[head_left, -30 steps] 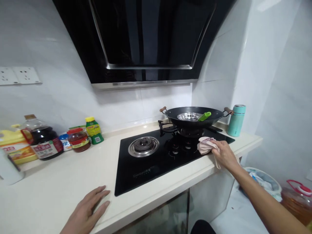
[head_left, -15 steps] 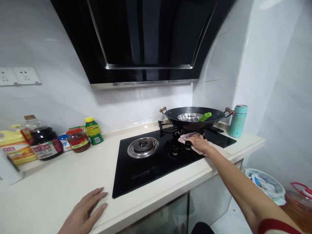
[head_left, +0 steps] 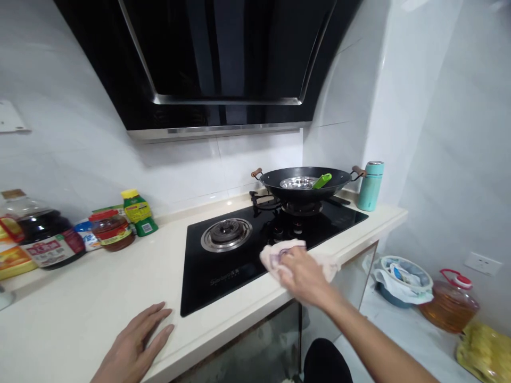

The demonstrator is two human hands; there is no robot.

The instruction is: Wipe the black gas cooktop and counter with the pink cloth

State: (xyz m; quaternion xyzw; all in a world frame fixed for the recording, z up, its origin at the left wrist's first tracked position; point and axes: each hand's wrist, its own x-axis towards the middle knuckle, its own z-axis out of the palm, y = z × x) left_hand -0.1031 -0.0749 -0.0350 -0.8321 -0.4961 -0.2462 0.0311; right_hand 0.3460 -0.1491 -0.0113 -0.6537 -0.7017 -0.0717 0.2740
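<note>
My right hand (head_left: 301, 274) grips a pale pink cloth (head_left: 275, 252) with purple marks, pressed at the front edge of the black glass gas stove (head_left: 235, 271). Part of the cloth hangs toward the counter's edge, and the hand is slightly blurred. My left hand (head_left: 133, 340) rests on the white countertop (head_left: 112, 292) left of the stove, fingers apart and holding nothing. A bare burner (head_left: 226, 234) sits on the stove's left side. Over the right burner stands a black wok (head_left: 275, 183) with wooden handles, holding a steel bowl (head_left: 297, 183) and a green-handled utensil (head_left: 322, 181).
Left along the wall stand a dark sauce bottle (head_left: 48, 239), a red-lidded jar (head_left: 112, 231) and a green bottle (head_left: 139, 213). A turquoise flask (head_left: 370, 186) is right of the wok. A lined bin (head_left: 411, 290) and an oil jug (head_left: 451, 303) occupy the floor. The range hood (head_left: 231, 114) overhangs.
My right hand has drawn the cloth from beside the knobs toward the stove's front edge, to the left. My left hand stays on the counter. The view has turned rightward.
</note>
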